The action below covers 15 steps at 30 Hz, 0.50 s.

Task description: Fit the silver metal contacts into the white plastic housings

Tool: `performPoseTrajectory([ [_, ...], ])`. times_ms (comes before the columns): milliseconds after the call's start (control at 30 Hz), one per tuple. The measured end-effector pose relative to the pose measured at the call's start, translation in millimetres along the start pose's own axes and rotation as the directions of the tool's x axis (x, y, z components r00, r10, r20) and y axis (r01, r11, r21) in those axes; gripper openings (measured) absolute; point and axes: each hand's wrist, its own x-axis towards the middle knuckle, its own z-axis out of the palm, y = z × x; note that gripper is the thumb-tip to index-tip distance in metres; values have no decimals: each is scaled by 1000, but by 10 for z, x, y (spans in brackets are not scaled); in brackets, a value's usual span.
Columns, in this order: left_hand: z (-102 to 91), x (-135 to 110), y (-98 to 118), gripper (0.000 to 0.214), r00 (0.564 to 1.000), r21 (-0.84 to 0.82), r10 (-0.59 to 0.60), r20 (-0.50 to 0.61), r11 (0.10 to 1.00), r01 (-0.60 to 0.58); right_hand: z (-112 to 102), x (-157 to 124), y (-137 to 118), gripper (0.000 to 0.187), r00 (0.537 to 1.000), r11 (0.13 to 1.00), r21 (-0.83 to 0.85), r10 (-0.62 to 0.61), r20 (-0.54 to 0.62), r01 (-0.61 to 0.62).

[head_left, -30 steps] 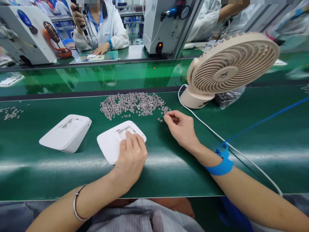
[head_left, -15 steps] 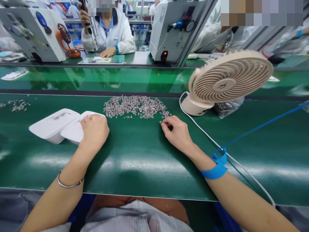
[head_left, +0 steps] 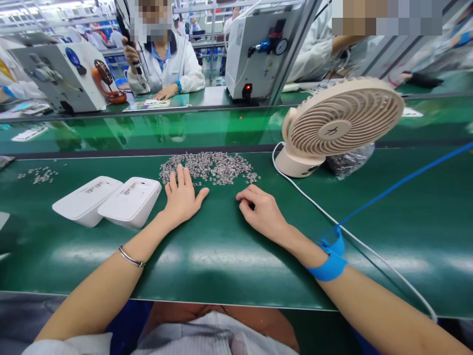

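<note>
I have the left hand (head_left: 183,202) spread wide, palm down, its fingertips over the near left edge of a loose heap of small silvery metal pieces (head_left: 218,166) – whether they touch any, I cannot tell from here. The right hand (head_left: 264,212) is curled just off the heap's near right side, thumb and forefinger close to each other; I can't make out anything pinched between them. A blue wrist strap (head_left: 328,266) circles that wrist, and a silver metal bangle (head_left: 131,257) the other forearm.

Left of the left hand I see two white plastic wedge-shaped housings, the nearer-to-hand one (head_left: 129,202) right beside its twin (head_left: 83,199), both with slots showing on top – all on the glossy green work surface (head_left: 221,271). Behind the right hand stands a beige round desk fan (head_left: 336,129), its white cable (head_left: 332,214) trailing toward me.
</note>
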Motion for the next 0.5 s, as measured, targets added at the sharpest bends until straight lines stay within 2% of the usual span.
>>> performPoseTrajectory([
  [200, 5, 73, 39, 73, 993, -1, 117, 15, 993, -117, -3, 17, -21, 19, 1000, 999, 42, 15, -4, -15],
  [333, -23, 112, 71, 76, 980, -7, 200, 3, 980, -200, 10, 22, -10, 18, 1000, 998, 54, 17, -5, -17],
  [500, -40, 163, 90, 59, 951, -19, 309, 17, 951, -308, 22, 19, 12, 16, 999, 996, 70, 46, -8, -45],
])
